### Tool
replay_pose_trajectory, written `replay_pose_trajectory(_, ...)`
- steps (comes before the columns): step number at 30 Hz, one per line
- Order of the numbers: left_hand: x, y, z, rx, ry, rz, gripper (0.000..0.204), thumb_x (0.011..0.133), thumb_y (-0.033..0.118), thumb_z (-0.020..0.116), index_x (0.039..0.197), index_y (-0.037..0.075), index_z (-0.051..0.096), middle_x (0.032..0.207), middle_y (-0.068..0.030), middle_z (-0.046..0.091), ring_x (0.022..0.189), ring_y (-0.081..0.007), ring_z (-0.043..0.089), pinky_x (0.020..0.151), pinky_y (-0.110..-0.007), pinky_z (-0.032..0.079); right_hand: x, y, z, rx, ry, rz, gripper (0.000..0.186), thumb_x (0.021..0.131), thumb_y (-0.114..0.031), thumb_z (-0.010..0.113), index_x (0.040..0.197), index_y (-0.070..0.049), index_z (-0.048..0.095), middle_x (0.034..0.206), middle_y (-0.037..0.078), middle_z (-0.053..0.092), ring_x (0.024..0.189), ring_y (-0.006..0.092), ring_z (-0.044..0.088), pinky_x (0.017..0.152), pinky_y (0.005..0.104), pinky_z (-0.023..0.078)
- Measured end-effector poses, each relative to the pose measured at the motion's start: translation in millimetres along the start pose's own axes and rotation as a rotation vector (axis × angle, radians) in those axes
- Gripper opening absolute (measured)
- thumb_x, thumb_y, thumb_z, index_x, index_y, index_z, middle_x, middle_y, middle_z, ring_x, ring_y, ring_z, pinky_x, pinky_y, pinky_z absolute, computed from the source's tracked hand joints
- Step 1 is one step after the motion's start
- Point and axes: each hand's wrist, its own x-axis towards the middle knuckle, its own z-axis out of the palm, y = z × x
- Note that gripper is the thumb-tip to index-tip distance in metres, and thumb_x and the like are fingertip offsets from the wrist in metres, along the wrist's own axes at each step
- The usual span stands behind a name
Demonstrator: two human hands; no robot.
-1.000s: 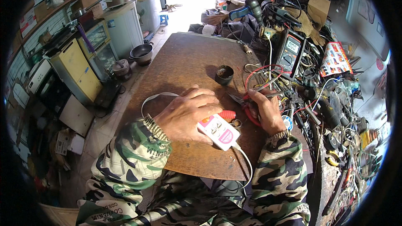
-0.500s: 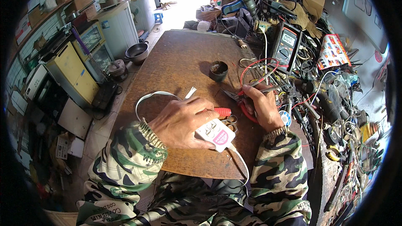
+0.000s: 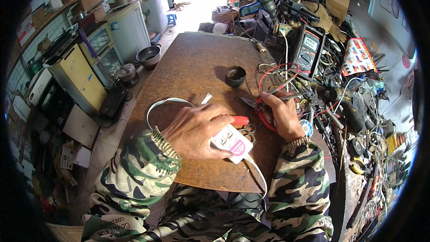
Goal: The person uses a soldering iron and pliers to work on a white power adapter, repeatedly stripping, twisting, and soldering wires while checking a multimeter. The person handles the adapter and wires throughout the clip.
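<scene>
My left hand (image 3: 195,131) is closed around a small white plastic box (image 3: 234,143) with a pink label, its thumb along the near side. From the box's near end a white cord runs down over the table edge. A flat white cable (image 3: 168,100) with frayed ends curves out beyond that hand. Just past the fingers lies a red handle (image 3: 241,120), with metal rings (image 3: 249,129) beside it; the rest of that tool is hidden. My right hand (image 3: 283,115) grips red-handled pliers (image 3: 249,101), their jaws pointing left, low over the table.
A black cup (image 3: 235,76) stands on the wooden table (image 3: 188,67). Back right, a multimeter (image 3: 308,49) with a red lead leans on a heap of cables and tools (image 3: 333,74). A blue-white tape roll (image 3: 307,127) lies by my right wrist. Left, a pan (image 3: 148,56) sits on the floor.
</scene>
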Motion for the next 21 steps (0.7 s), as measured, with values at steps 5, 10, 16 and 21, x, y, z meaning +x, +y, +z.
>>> replay_pose_trajectory(5, 1.3, 1.0, -0.2, 0.004, 0.006, 0.016, 0.060, 0.066, 0.041, 0.081, 0.108, 0.003, 0.061, 0.102, -0.0118, 0.059, 0.089, -0.0296, 0.063, 0.071, -0.041, 0.053, 1.0, 3.0, -0.8, 0.008, 0.022, 0.023, 0.021, 0.087, -0.020, 0.063, 0.080, -0.001, 0.063, 0.067, 0.000, 0.055, 0.056, 0.0085, 0.047, 0.049, 0.0260, 0.035)
replay_pose_trajectory(10, 1.5, 0.0, 1.3, 0.003, 0.009, 0.027, 0.060, 0.065, 0.040, 0.081, 0.108, 0.003, 0.061, 0.102, -0.0116, 0.058, 0.090, -0.0295, 0.062, 0.071, -0.041, 0.053, 1.6, 5.5, -1.8, 0.040, 0.021, 0.032, 0.021, 0.087, -0.021, 0.063, 0.083, 0.000, 0.064, 0.069, 0.001, 0.056, 0.056, 0.0087, 0.047, 0.050, 0.0255, 0.036)
replay_pose_trajectory(16, 1.2, -1.8, 5.3, 0.036, -0.010, 0.041, 0.055, 0.068, 0.035, 0.078, 0.108, 0.002, 0.061, 0.103, -0.0124, 0.058, 0.094, -0.0292, 0.061, 0.072, -0.040, 0.054, 2.6, 7.2, -4.0, 0.005, 0.025, 0.028, 0.022, 0.087, -0.021, 0.063, 0.082, 0.001, 0.064, 0.067, 0.001, 0.055, 0.054, 0.0086, 0.046, 0.048, 0.0254, 0.034)
replay_pose_trajectory(21, 0.4, -2.7, 8.2, 0.025, -0.006, 0.033, 0.050, 0.070, 0.031, 0.075, 0.107, 0.001, 0.061, 0.102, -0.0129, 0.059, 0.094, -0.0294, 0.061, 0.071, -0.040, 0.054, 0.5, 4.6, -2.1, -0.018, 0.028, 0.012, 0.022, 0.088, -0.020, 0.063, 0.079, 0.000, 0.064, 0.062, 0.000, 0.053, 0.051, 0.0086, 0.044, 0.046, 0.0258, 0.033)
